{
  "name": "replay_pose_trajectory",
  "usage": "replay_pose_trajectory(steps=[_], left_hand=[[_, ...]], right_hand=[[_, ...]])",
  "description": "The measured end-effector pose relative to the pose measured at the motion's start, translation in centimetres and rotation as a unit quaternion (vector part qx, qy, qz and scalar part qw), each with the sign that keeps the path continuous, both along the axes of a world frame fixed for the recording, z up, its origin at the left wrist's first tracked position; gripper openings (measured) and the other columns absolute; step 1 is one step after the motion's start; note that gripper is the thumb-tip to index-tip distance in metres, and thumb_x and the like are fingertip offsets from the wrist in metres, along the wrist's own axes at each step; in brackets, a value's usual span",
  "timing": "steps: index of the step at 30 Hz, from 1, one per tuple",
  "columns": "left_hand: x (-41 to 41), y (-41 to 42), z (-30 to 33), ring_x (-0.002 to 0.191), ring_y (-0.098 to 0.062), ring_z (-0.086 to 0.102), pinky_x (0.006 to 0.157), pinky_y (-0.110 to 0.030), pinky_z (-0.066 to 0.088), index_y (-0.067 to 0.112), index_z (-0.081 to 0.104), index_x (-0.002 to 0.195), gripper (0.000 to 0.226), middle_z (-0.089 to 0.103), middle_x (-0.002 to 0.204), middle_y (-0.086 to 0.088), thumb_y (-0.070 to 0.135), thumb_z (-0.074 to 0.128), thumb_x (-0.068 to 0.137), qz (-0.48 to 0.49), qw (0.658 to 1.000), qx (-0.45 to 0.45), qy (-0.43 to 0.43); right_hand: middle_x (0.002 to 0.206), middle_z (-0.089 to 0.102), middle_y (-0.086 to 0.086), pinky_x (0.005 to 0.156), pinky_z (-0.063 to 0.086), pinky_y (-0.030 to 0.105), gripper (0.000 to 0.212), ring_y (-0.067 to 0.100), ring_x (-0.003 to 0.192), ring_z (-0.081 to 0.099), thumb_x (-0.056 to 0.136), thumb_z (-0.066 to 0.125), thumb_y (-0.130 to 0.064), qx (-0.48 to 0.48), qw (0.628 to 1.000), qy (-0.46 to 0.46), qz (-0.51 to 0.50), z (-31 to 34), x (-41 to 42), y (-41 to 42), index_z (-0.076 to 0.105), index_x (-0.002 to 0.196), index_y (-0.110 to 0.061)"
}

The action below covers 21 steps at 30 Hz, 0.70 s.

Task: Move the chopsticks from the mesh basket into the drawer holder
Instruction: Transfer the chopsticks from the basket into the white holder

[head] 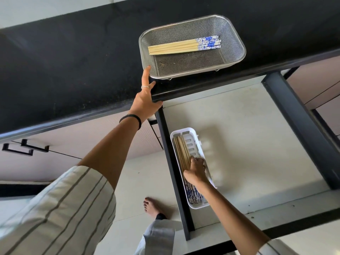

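— While my left hand (144, 102) lies flat on the black counter (64, 70), fingers straight and released, one fingertip touches the rim of the mesh basket (145, 52).

— And the chopsticks?

— From the head view, a bundle of chopsticks (184, 46) rests inside the basket, blue patterned ends to the right. A second bundle (182, 153) sits in the white holder (195, 138), which lies in the open drawer (248, 135) against its left side.

— Your right hand?

— My right hand (196, 171) is down in the holder, its grip curled over that bundle. Their patterned ends show below my wrist.
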<state>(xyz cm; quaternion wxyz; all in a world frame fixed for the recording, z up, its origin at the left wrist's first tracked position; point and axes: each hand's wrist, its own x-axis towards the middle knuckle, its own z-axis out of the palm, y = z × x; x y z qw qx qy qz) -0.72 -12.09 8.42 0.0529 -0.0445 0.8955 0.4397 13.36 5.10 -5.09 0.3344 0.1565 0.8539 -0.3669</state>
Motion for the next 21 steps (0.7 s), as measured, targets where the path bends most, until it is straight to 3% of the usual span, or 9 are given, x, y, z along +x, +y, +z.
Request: replay_pose_trajectory(steps=[4,8,13,17,21], left_hand=[[-0.04,-0.11,-0.02,0.109,-0.025,0.064,0.091,-0.03,0.053,0.032,-0.012,0.151,0.107,0.033,0.153,-0.014,-0.006,0.063,0.084,-0.002,1.0,-0.001,0.002],[-0.08,-0.25,-0.18,0.121,-0.028,0.057,0.084,-0.018,0.049,0.034,-0.011,0.151,0.108,0.034,0.153,-0.015,-0.007,0.063,0.083,-0.004,1.0,0.002,0.003],[-0.24,-0.53,-0.43,0.123,-0.027,0.055,0.069,-0.007,0.048,0.033,-0.011,0.151,0.108,0.035,0.152,-0.014,-0.006,0.063,0.083,-0.006,1.0,-0.008,0.01],[-0.25,-0.53,-0.61,0.128,-0.028,0.051,0.08,-0.014,0.047,0.034,-0.011,0.15,0.108,0.035,0.152,-0.013,-0.007,0.063,0.083,-0.005,1.0,-0.005,0.008],[-0.29,-0.55,-0.63,0.127,-0.028,0.051,0.085,-0.017,0.046,0.034,-0.011,0.15,0.108,0.035,0.153,-0.014,-0.006,0.063,0.083,-0.005,1.0,-0.008,0.007]], right_hand=[[0.13,0.029,0.013,0.106,0.04,0.04,0.064,0.031,0.122,0.036,0.077,0.046,0.006,-0.002,1.0,0.011,-0.022,-0.11,0.2,-0.48,0.038,0.138,-0.012],[0.129,0.037,0.016,0.11,0.036,0.038,0.057,0.034,0.121,0.043,0.077,0.05,0.01,0.006,0.998,0.056,-0.023,-0.43,0.67,-0.58,0.046,0.132,-0.006],[0.123,0.052,0.017,0.107,0.038,0.039,0.051,0.031,0.119,0.047,0.077,0.048,0.011,0.01,0.995,0.096,-0.011,-0.6,0.79,-0.41,0.05,0.126,0.0],[0.118,0.06,0.016,0.103,0.044,0.039,0.049,0.029,0.115,0.054,0.075,0.048,0.013,-0.016,0.995,0.099,-0.021,-0.77,0.47,-0.08,0.056,0.121,0.0],[0.124,0.058,0.015,0.106,0.041,0.037,0.055,0.027,0.12,0.052,0.076,0.045,0.015,-0.028,0.994,0.103,-0.012,-0.56,0.48,0.03,0.052,0.127,-0.001]])
